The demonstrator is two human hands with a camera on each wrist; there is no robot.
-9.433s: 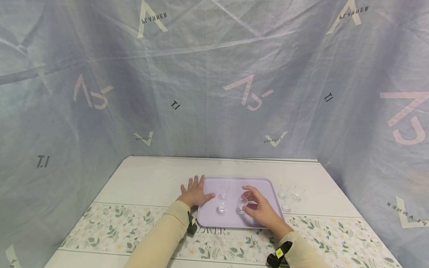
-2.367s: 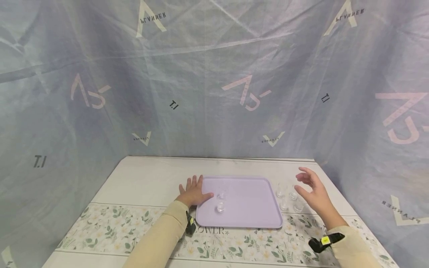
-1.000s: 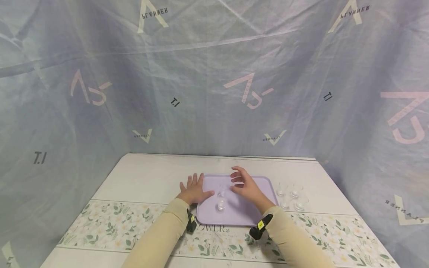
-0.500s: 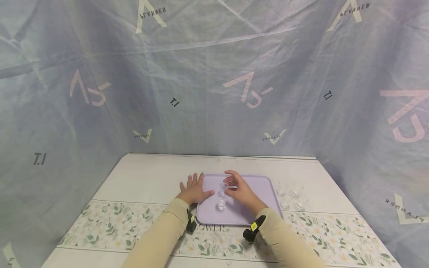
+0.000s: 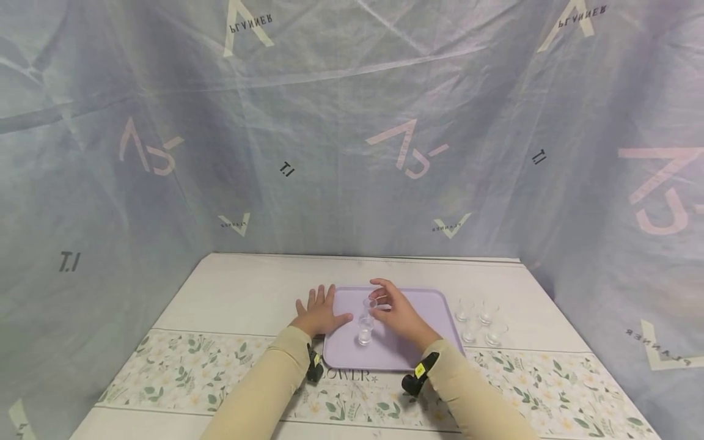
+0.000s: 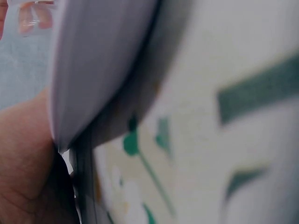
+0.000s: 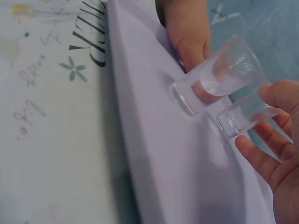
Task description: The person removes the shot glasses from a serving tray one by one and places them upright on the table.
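Two small clear shot glasses stand on a lilac tray (image 5: 423, 330). The front shot glass (image 5: 364, 333) is upright and stands apart from either hand's grip; in the right wrist view this near glass (image 7: 217, 77) shows a thick base. Just behind it, my right hand (image 5: 398, 315) pinches the rear shot glass (image 7: 245, 112) near its rim between thumb and fingers. Its base appears to be at the tray surface. My left hand (image 5: 319, 318) lies with fingers spread over the tray's left edge, its thumb pointing toward the glasses.
Several more shot glasses (image 5: 481, 321) stand grouped on the table right of the tray. A floral printed band (image 5: 220, 373) crosses the white tabletop (image 5: 247, 287) in front. Grey-blue curtains (image 5: 330, 153) enclose the back and sides.
Earlier, my right hand moved a glass from the tray to the group at right, then came back over the tray. It now holds the rear glass. The left hand has stayed put.
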